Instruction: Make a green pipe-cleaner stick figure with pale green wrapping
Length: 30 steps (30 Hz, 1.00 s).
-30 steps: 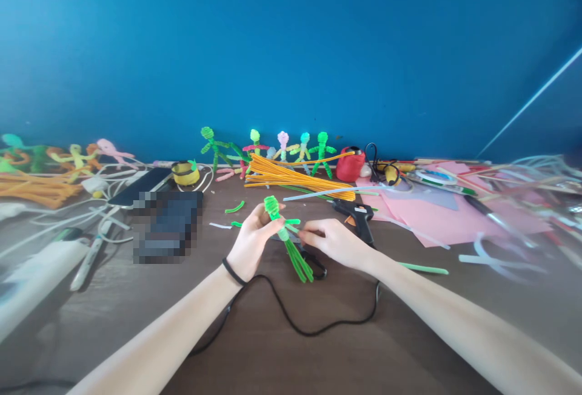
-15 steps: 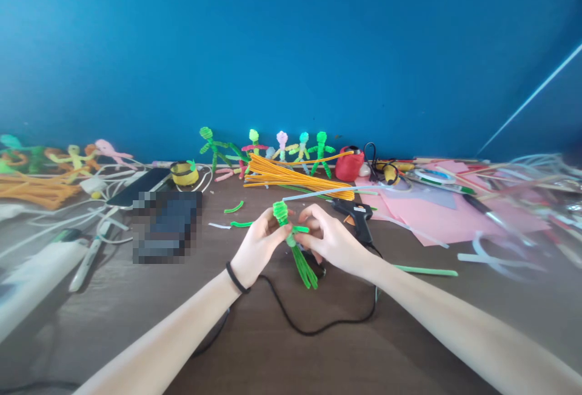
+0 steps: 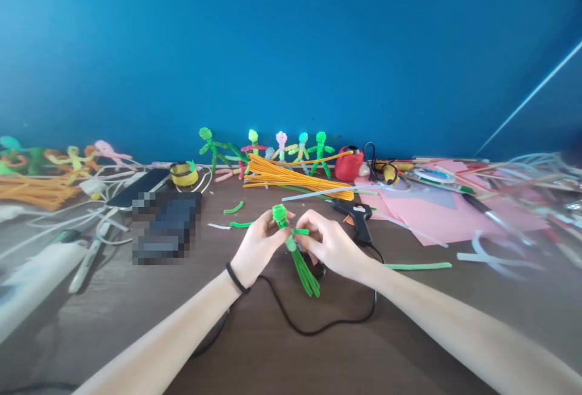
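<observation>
Between my hands is a green pipe-cleaner figure point(image 3: 304, 270), with a coiled head at the top, a pale green wrapped band at its middle and several loose green strands hanging below. My left hand point(image 3: 260, 243) is closed around its upper body, thumb across the front. On the other side, my right hand point(image 3: 330, 242) pinches at a short bright green pipe-cleaner end that sticks out from the body. The right fingertips partly hide where that end meets the figure. Short green pipe-cleaner offcuts point(image 3: 240, 224) lie just left of the figure.
A bundle of orange pipe cleaners point(image 3: 295, 178) and a black glue gun point(image 3: 359, 216) lie beyond my hands; its cord point(image 3: 313, 332) loops in front. Finished pipe-cleaner figures point(image 3: 321, 146) stand along the blue wall. Phones point(image 3: 170, 225) are left, pink paper point(image 3: 418, 219) right.
The figure's loose strands have swung slightly down and to the right. My right hand has shifted a little lower, still at the short green end; the left keeps its grip.
</observation>
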### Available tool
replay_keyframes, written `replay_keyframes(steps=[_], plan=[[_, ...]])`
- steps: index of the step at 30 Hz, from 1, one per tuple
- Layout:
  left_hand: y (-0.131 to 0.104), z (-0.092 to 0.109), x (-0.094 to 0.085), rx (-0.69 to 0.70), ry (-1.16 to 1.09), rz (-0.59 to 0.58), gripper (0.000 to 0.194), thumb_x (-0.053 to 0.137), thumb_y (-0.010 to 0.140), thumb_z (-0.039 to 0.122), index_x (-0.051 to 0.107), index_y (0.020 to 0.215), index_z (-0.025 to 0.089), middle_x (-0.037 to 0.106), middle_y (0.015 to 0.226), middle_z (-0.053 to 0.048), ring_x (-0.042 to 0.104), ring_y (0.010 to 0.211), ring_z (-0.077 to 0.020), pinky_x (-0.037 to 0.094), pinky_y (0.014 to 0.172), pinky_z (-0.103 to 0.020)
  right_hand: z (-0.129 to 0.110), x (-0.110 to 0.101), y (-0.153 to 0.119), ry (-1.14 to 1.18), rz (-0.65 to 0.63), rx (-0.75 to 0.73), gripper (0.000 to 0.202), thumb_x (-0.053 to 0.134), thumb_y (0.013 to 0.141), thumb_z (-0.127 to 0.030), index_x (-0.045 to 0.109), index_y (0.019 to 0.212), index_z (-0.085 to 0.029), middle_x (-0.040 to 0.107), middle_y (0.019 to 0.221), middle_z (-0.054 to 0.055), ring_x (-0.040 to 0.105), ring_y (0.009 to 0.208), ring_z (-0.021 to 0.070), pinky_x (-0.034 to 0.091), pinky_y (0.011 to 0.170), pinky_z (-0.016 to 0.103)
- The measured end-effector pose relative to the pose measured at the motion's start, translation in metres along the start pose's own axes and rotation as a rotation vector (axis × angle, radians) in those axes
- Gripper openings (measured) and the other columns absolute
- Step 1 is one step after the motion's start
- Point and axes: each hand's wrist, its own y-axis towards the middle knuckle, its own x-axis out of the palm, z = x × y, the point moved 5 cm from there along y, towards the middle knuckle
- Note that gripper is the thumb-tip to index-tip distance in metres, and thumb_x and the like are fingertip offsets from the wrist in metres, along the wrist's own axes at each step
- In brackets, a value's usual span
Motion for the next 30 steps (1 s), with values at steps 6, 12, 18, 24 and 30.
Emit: replay_keyframes(steps=[6, 12, 18, 24, 30], plan=[[-0.003, 0.004, 0.002, 0.024, 0.015, -0.011, 0.016, 0.060, 0.065, 0.016, 0.061, 0.081, 0.016, 0.062, 0.077, -0.002, 0.056, 0.078, -0.0161, 0.042, 0.072, -0.025, 0.001, 0.003, 0.000, 0.056, -0.017, -0.011, 0.012, 0.048, 0.080, -0.027, 0.038, 0.079, -0.021, 0.050, 0.061, -0.005, 0.045, 0.043, 0.0065, 0.036, 0.042, 0.019], [-0.001, -0.004, 0.002, -0.027, -0.056, -0.073, 0.023, 0.058, 0.067, 0.018, 0.059, 0.089, 0.016, 0.062, 0.088, -0.004, 0.055, 0.087, -0.0183, 0.041, 0.076, -0.026, 0.004, 0.004, 0.002, 0.203, -0.149, -0.004, 0.014, 0.050, 0.079, -0.027, 0.038, 0.081, -0.020, 0.052, 0.069, -0.003, 0.048, 0.047, 0.0063, 0.039, 0.045, 0.019], [0.001, -0.013, 0.004, -0.111, -0.097, -0.210, 0.024, 0.056, 0.068, 0.019, 0.058, 0.092, 0.015, 0.062, 0.097, -0.005, 0.053, 0.093, -0.0197, 0.039, 0.077, -0.027, 0.009, -0.001, 0.006, 0.217, -0.233, 0.007, 0.015, 0.056, 0.076, -0.026, 0.044, 0.080, -0.018, 0.049, 0.063, -0.004, 0.049, 0.052, 0.0075, 0.041, 0.051, 0.020], [0.001, -0.014, 0.007, -0.130, -0.033, -0.277, 0.019, 0.057, 0.069, 0.021, 0.059, 0.086, 0.015, 0.063, 0.091, -0.004, 0.054, 0.087, -0.0179, 0.038, 0.077, -0.027, 0.005, -0.012, 0.009, -0.191, -0.121, -0.159, 0.006, 0.056, 0.077, -0.022, 0.055, 0.077, -0.016, 0.052, 0.066, -0.001, 0.049, 0.058, 0.0092, 0.040, 0.055, 0.021], [-0.001, -0.013, 0.011, -0.139, 0.068, -0.301, 0.017, 0.060, 0.064, 0.021, 0.059, 0.080, 0.014, 0.063, 0.080, -0.003, 0.054, 0.079, -0.0165, 0.039, 0.074, -0.026, -0.007, -0.012, 0.008, -0.631, -0.115, -0.432, 0.017, 0.049, 0.083, -0.019, 0.063, 0.074, -0.014, 0.050, 0.076, 0.003, 0.051, 0.067, 0.0113, 0.041, 0.064, 0.023]])
